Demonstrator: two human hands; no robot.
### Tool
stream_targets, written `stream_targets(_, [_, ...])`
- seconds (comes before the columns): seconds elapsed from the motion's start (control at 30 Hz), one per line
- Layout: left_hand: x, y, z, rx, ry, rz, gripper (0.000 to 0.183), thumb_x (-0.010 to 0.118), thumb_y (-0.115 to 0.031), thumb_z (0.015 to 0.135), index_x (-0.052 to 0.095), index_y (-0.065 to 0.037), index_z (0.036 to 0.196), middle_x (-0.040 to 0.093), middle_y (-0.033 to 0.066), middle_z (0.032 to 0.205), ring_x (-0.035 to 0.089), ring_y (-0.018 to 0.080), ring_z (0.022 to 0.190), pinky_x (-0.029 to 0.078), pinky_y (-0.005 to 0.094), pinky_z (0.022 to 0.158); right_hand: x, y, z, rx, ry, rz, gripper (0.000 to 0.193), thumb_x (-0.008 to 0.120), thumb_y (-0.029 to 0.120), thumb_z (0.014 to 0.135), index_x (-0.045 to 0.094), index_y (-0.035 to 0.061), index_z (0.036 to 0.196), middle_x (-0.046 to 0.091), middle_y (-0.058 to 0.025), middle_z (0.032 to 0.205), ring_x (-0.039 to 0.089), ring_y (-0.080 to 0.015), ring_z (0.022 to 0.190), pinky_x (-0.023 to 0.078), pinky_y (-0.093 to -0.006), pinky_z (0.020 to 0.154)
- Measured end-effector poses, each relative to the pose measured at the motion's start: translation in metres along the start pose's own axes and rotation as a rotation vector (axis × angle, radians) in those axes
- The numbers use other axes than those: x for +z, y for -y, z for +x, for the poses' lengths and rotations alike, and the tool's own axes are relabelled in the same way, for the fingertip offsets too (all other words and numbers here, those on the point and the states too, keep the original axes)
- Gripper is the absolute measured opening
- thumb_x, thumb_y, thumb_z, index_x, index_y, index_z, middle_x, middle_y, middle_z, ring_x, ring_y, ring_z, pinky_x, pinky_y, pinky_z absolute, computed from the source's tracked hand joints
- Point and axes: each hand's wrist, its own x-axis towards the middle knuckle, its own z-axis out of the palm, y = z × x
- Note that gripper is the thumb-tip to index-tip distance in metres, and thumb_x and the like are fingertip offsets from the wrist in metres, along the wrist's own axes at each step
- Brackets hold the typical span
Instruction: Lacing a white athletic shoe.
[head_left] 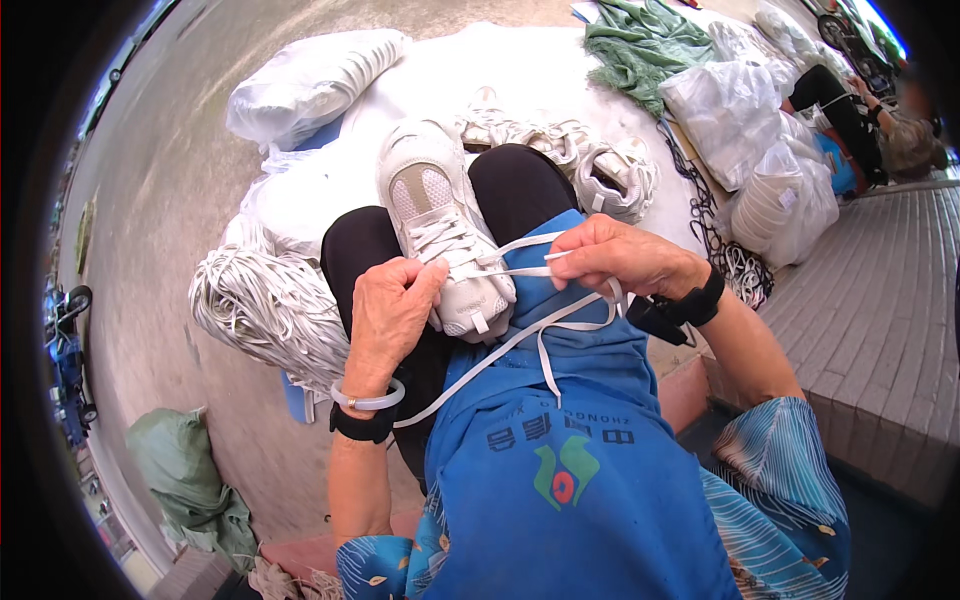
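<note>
While the beige-white mesh sneaker (pixel 418 165) rests on the lap between the black-trousered knees (pixel 520 185), a hard tug by the right hand (pixel 625 255), its fingers pinching the flat white lace (pixel 528 271), could twist it or tension the lacing unevenly. Left hand (pixel 388 310) has its fingers against the lacing; can't tell if they pinch lace or just brace shoe. Slack over the blue cloth apron (pixel 600 390) runs toward the white ring bracelet (pixel 372 403): snag risk.

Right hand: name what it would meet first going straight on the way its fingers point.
Going leftward along the white lace it pinches, the right hand would probably meet the pale shoe at the knees first. Depth is unclear, so it could pass just above.
</note>
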Motion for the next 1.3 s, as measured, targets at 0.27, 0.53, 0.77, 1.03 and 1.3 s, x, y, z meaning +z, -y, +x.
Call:
stream_targets(0.27, [-0.018,0.003,0.001,-0.011,0.247,-0.285,0.037,0.061,-0.03,0.092,0.061,-0.003,0.066,0.052,-0.0026,0.059,0.041,0.0046,0.054,0.032,0.0217,0.05,0.037,-0.004,0.019,-0.579,-0.292,-0.615,0.022,0.056,0.02,0.088,0.063,-0.0011,0.089,0.062,-0.0166,0.073,0.062,-0.0287,0.068,0.048,-0.0367,0.061])
stream_targets(0.53, [-0.025,0.008,-0.006,0.005,0.173,-0.263,0.021,0.065,-0.025,0.091,0.064,-0.005,0.086,0.053,-0.0064,0.068,0.041,0.0012,0.057,0.033,0.0176,0.05,0.031,-0.003,0.025,-0.399,-0.211,-0.425,0.021,0.056,0.018,0.085,0.066,-0.0007,0.086,0.059,-0.0112,0.064,0.054,-0.0201,0.056,0.043,-0.0322,0.054])
stream_targets(0.77, [-0.022,0.006,-0.01,0.125,0.114,-0.08,0.013,0.062,-0.014,0.093,0.064,-0.001,0.092,0.056,-0.0034,0.075,0.048,0.0047,0.071,0.041,0.0194,0.067,0.034,0.01,0.028,0.0,-0.197,0.03,0.018,0.057,0.019,0.082,0.065,0.006,0.073,0.045,0.0038,0.056,0.035,-0.0051,0.044,0.024,-0.0229,0.038])
stream_targets(1.03, [0.0,0.005,0.001,0.092,-0.037,0.132,0.033,0.058,-0.029,0.092,0.06,0.002,0.082,0.059,0.014,0.065,0.055,0.0237,0.058,0.045,0.0356,0.059,0.016,0.011,0.048,-0.022,-0.249,0.479,0.027,0.052,0.015,0.09,0.047,0.0079,0.064,0.029,0.0092,0.049,0.023,-0.0028,0.036,0.017,-0.0219,0.033])
stream_targets(1.3, [0.008,0.0,0.006,0.029,-0.06,0.09,0.037,0.067,-0.032,0.087,0.059,0.0,0.07,0.054,0.0016,0.057,0.047,0.0062,0.054,0.039,0.0245,0.049,0.006,-0.026,-0.018,0.278,-0.181,0.342,0.018,0.056,0.011,0.081,0.055,0.0047,0.064,0.037,0.0069,0.05,0.029,-0.003,0.039,0.02,-0.022,0.036])
